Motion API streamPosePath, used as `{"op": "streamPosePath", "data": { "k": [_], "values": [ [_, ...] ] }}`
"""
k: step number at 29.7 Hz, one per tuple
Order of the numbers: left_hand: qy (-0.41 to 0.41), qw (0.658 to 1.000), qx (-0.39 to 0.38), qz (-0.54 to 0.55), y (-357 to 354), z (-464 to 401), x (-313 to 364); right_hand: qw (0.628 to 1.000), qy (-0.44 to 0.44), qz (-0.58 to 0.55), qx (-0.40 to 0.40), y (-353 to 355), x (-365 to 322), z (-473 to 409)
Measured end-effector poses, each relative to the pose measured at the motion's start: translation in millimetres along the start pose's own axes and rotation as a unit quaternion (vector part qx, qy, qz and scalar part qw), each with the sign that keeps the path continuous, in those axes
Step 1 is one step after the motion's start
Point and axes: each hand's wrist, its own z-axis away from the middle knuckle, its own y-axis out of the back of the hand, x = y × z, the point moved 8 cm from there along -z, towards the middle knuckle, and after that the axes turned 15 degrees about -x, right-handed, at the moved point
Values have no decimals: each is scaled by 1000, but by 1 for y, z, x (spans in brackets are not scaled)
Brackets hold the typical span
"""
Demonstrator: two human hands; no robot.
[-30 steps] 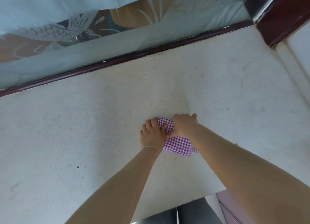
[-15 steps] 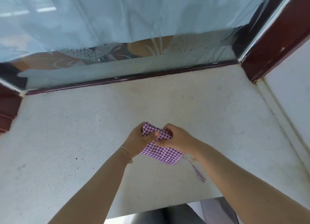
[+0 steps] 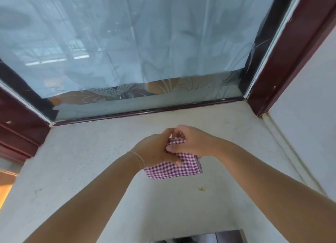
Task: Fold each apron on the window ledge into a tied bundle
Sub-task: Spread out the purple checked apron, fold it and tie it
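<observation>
Checked woven cloth apron [image 3: 174,168]; matt speckled stone ledge [image 3: 91,161]; glossy dark-red window frame [image 3: 283,61]

A frosted window pane [image 3: 127,42] with a fish pattern stands far, framed in dark red wood [image 3: 283,64]; a white wall [image 3: 312,101] rises right.

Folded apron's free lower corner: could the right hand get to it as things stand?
Probably yes: the right hand already grips the checked apron just above that corner, and nothing on the ledge blocks it, though it would have to let go.
</observation>
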Motion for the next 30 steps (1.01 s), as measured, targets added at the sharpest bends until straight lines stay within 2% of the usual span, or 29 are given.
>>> {"op": "streamPosePath", "data": {
  "k": [2, 3, 5, 6, 10, 13, 16, 18, 21, 23, 25, 28, 30],
  "values": [
    [-16, 999, 26, 27, 13, 13, -1, 991, 23, -132, -1, 9, 8, 17],
    [-22, 998, 36, 56, 16, 20, -5, 988, 24, -154, -24, 10, 13, 22],
    [-43, 989, 66, 123, 23, 33, -10, 990, 21, -122, -65, 11, 13, 34],
    [-54, 985, 86, 141, 27, 39, -11, 994, 20, -93, -62, 15, 9, 39],
    [-98, 974, 126, 163, 36, 52, -12, 997, 30, -35, 58, 46, 3, 48],
    [-113, 966, 182, 147, 44, 62, -17, 994, 49, -48, 82, 60, -10, 60],
    [-148, 938, 313, 8, 58, 83, -5, 996, 28, -33, 77, 65, -17, 63],
    [-207, 892, 383, -122, 59, 99, 11, 997, 8, 1, 77, 67, -19, 63],
    [-265, 812, 445, -271, 53, 117, 24, 997, 5, 31, 76, 68, -24, 65],
    [-266, 769, 469, -343, 47, 124, 26, 996, 20, 27, 86, 69, -30, 68],
    [-265, 743, 472, -393, 38, 128, 28, 994, 45, -6, 101, 70, -39, 71],
    [-275, 723, 460, -435, 27, 128, 34, 987, 86, -68, 114, 69, -53, 72],
    [-277, 716, 462, -444, 24, 127, 38, 974, 120, -151, 118, 68, -58, 72]
  ]
}}
